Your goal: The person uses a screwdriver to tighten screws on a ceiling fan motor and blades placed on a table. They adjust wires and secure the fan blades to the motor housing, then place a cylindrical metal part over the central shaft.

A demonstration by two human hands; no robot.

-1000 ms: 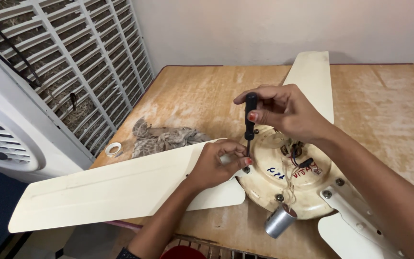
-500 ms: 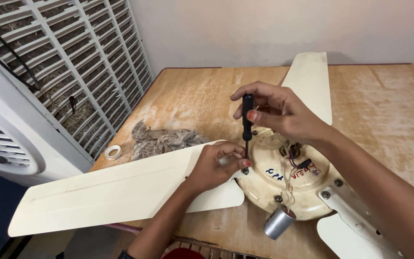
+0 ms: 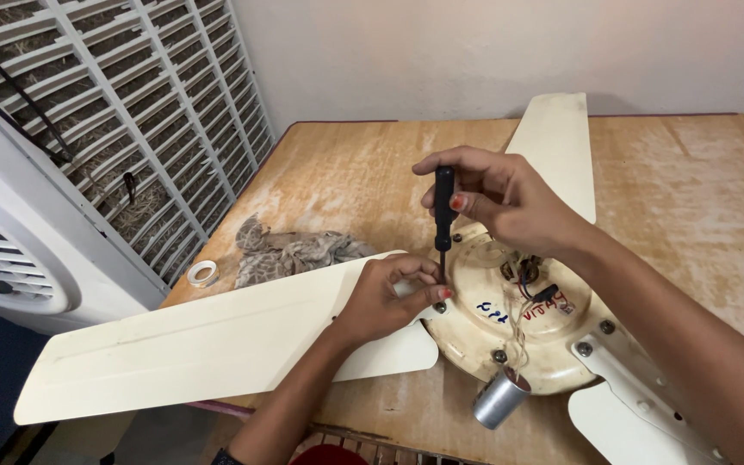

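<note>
A cream ceiling fan lies on the wooden table point(image 3: 346, 172), its round motor housing point(image 3: 484, 301) facing up with loose wires at the centre. My right hand point(image 3: 501, 202) holds a black-handled screwdriver point(image 3: 443, 211) upright, tip down at the housing's left rim. My left hand point(image 3: 389, 297) pinches at the root of the long left blade point(image 3: 191, 344), fingertips right at the screwdriver tip. A second blade point(image 3: 557, 146) points away from me. A silver capacitor point(image 3: 501, 399) hangs from wires at the near rim.
A crumpled brownish rag point(image 3: 290, 251) and a small roll of tape point(image 3: 203, 274) lie at the table's left edge. A white air cooler with slatted grille point(image 3: 88, 129) stands close on the left. A blade bracket point(image 3: 639, 379) reaches toward the lower right.
My right hand and the screwdriver have shifted slightly left and stand a bit more upright. My left hand stays at the blade root.
</note>
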